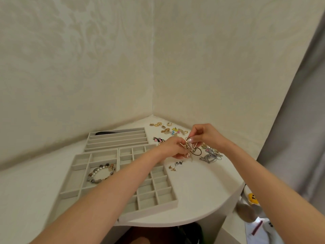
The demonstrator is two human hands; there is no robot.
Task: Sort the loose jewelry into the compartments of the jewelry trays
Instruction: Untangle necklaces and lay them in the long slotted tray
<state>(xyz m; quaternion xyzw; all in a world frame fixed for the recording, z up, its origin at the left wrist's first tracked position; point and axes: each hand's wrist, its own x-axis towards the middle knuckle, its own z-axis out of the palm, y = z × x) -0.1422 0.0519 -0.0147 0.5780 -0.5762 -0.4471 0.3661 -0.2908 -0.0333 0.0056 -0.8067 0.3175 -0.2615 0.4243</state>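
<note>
Tangled gold-and-pearl jewelry (186, 147) hangs between both hands, just right of the grid tray (154, 209). The left hand (171, 148) grips its lower part and the right hand (202, 134) pinches the top. Untangling seems underway; next, free one piece and pick a compartment.

Bare forearms (123, 187); the hands (204, 133) show pale, glossy polished nails.
</note>
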